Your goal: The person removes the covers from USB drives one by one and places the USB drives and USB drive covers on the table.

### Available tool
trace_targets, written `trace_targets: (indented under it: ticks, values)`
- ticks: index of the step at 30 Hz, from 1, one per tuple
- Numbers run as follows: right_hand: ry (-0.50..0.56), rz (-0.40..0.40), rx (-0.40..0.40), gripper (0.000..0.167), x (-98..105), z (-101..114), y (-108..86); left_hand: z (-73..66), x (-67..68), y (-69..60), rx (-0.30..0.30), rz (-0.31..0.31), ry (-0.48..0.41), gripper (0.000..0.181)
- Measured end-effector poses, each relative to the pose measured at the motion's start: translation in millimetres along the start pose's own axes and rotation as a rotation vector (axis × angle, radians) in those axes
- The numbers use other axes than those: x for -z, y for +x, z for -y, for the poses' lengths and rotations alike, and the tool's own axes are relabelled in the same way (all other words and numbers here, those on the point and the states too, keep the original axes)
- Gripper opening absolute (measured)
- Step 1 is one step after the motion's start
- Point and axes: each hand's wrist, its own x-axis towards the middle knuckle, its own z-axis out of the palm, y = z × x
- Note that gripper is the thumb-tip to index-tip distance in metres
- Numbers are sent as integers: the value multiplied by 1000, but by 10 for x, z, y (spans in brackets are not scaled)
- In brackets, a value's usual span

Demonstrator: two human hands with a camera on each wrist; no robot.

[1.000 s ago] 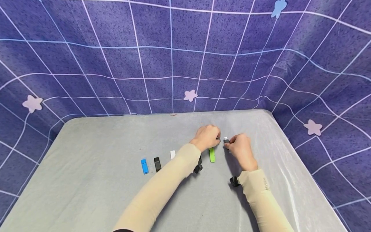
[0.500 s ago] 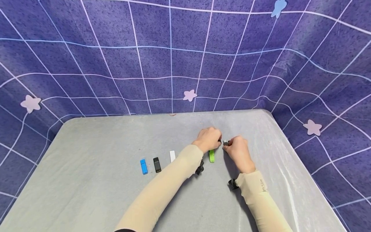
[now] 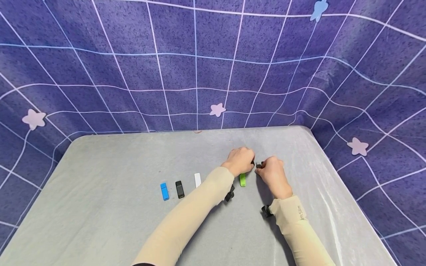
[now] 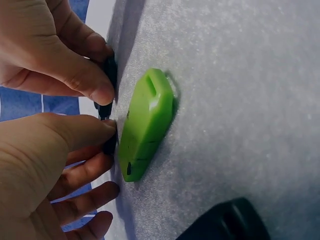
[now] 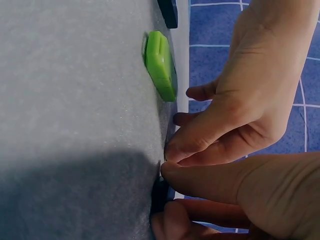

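Note:
My right hand (image 3: 274, 175) pinches a black USB flash drive (image 3: 259, 165) between thumb and fingers, its bare metal plug turned toward my left hand. A small black cap (image 3: 252, 163) sits in the fingertips of my left hand (image 3: 239, 161), mostly hidden. In the left wrist view, the drive (image 4: 109, 70) and the cap (image 4: 109, 144) lie nearly in line, a bit of plug showing between them; whether they touch I cannot tell. Just in front of my left hand lies a green flash drive (image 3: 242, 180), partly covered in the head view.
Left of my left forearm, a blue flash drive (image 3: 164, 191), a black flash drive (image 3: 179, 189) and a white flash drive (image 3: 198, 180) lie in a row on the grey cloth-covered table (image 3: 110, 221). A purple gridded curtain (image 3: 179, 74) stands behind and beside the table.
My right hand has moved slightly left and turned the flash drive's plug from pointing away to pointing at the cap. My left hand has shifted slightly right. The gap between them has narrowed.

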Motion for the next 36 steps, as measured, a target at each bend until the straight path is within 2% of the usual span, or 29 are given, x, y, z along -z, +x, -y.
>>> trace_targets:
  ticks: [10, 17, 22, 27, 30, 36]
  values:
    - [7, 13, -8, 32, -10, 38, -26, 5, 4, -36, 11, -15, 2, 11]
    - [-8, 11, 5, 36, -23, 66, -33, 6, 28, -72, 25, -2, -17, 13]
    - [-19, 14, 12, 32, 1, 72, -70, 14, 50, -125, -11, 2, 6, 17]
    - [-34, 24, 35, 23, 102, 54, -161, 23, 104, -238, -75, -16, 59, 39]
    - [-44, -1, 131, 24, 167, 15, -221, 61, 162, -349, -94, -22, 70, 50]
    - [-90, -101, 462, 34, 245, -108, -375, 245, 316, -644, -127, -34, 35, 64]
